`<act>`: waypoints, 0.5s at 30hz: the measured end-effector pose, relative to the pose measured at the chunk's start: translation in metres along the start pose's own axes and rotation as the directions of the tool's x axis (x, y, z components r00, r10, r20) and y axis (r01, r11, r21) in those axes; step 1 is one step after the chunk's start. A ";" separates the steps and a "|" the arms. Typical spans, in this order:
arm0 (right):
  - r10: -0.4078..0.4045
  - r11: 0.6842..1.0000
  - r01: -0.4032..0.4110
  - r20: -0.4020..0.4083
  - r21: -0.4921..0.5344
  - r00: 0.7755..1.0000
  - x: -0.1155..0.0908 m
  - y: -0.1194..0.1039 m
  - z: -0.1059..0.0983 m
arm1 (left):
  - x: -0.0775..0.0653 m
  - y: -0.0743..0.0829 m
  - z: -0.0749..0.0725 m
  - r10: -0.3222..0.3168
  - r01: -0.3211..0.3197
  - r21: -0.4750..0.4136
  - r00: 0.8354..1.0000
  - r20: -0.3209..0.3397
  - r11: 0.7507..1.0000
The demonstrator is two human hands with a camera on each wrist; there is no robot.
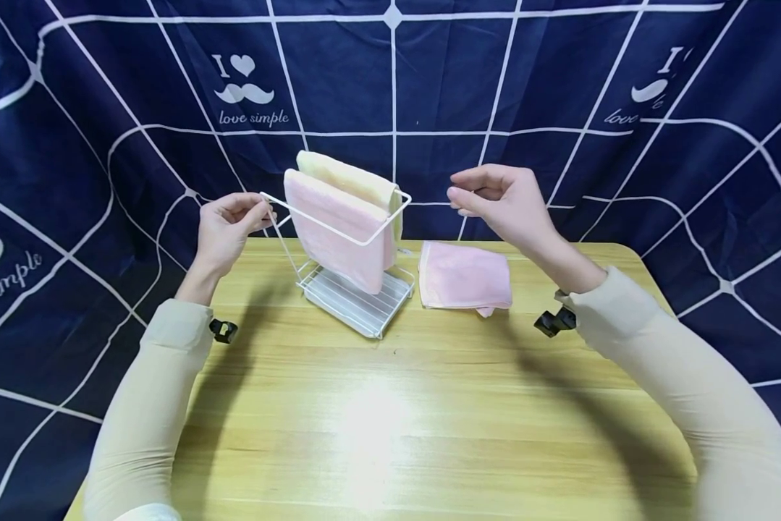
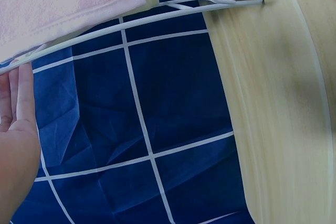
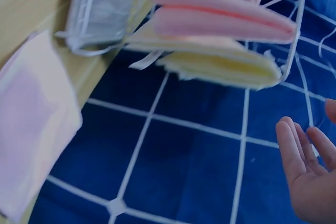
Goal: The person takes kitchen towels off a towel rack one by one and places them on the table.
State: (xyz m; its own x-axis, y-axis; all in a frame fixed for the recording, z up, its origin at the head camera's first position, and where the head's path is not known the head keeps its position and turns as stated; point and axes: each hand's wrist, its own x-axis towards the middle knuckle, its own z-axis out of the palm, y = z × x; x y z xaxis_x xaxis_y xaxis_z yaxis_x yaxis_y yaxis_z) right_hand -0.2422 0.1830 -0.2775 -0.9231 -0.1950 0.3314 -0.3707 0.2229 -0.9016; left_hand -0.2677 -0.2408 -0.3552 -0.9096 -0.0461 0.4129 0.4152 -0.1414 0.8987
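A white wire towel rack (image 1: 312,219) is formed of thin, smooth rods bent into a rectangular upper frame, with a grid of parallel wires set over a shallow white tray (image 1: 357,298) at its base. Over the rack are hung a pink towel (image 1: 334,224) and a pale yellow towel (image 1: 347,174), both soft, with a fine pile and rounded folds at the top. A folded pink towel (image 1: 466,275), roughly rectangular and wrinkled, is laid flat on the wood-grain table (image 1: 377,383). Dark blue cloth (image 1: 442,79), printed with white lines, is hung behind.

The rack is stood upright, its long axis set aslant from the far left toward the near right; the long sides of tray and upper frame are run the same way, and the hung towels are lined up along it, their folds uppermost.

The rack is placed between the hands, nearer the left. Its upper left corner is pinched between thumb and fingers by the left hand (image 1: 226,224). Nothing is held by the right hand (image 1: 504,199), which is raised to the right of the rack, apart from it, with fingers loosely bent. The folded pink towel is situated just beside the tray, on the right hand's side.
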 end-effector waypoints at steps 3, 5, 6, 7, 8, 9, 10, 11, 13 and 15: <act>-0.003 0.999 0.002 0.026 0.052 1.000 0.003 -0.010 0.008 | 0.000 -0.001 0.000 0.008 -0.008 -0.004 1.000 0.000 1.000; 0.007 0.996 -0.011 0.041 0.090 0.999 0.006 -0.016 0.013 | 0.000 -0.002 0.000 0.016 -0.016 -0.013 1.000 -0.002 1.000; 0.015 0.994 -0.020 0.048 0.107 0.999 0.008 -0.019 0.016 | 0.000 -0.002 0.000 0.019 -0.019 -0.016 1.000 -0.003 1.000; 0.023 0.992 -0.030 0.055 0.125 0.998 0.010 -0.022 0.019 | 0.000 -0.003 0.000 0.022 -0.022 -0.018 1.000 -0.004 1.000; 0.031 0.989 -0.039 0.063 0.140 0.998 0.011 -0.024 0.022 | -0.001 -0.003 0.000 0.023 -0.023 -0.021 1.000 -0.005 1.000; 0.038 0.987 -0.048 0.069 0.152 0.997 0.013 -0.026 0.025 | -0.001 -0.003 0.000 0.024 -0.025 -0.021 1.000 -0.006 0.999; 0.046 0.985 -0.058 0.076 0.165 0.996 0.014 -0.028 0.027 | -0.001 -0.003 0.000 0.024 -0.024 -0.022 1.000 -0.006 0.999; 0.052 0.983 -0.065 0.082 0.172 0.995 0.015 -0.030 0.030 | -0.001 -0.003 0.000 0.023 -0.023 -0.022 1.000 -0.005 0.999; 0.060 0.979 -0.077 0.093 0.190 0.994 0.017 -0.032 0.034 | -0.002 -0.003 0.000 0.020 -0.020 -0.021 1.000 -0.003 1.000; 0.073 0.971 -0.095 0.105 0.217 0.992 0.019 -0.035 0.039 | -0.002 -0.003 0.000 0.018 -0.018 -0.020 1.000 -0.001 1.000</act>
State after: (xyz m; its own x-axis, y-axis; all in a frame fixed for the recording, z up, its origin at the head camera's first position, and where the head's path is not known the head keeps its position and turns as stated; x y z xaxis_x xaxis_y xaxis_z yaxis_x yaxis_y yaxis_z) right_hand -0.2426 0.1342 -0.2507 -0.9321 -0.2771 0.2333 -0.2504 0.0274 -0.9678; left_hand -0.2670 -0.2400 -0.3585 -0.9021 -0.0496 0.4287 0.4308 -0.1602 0.8881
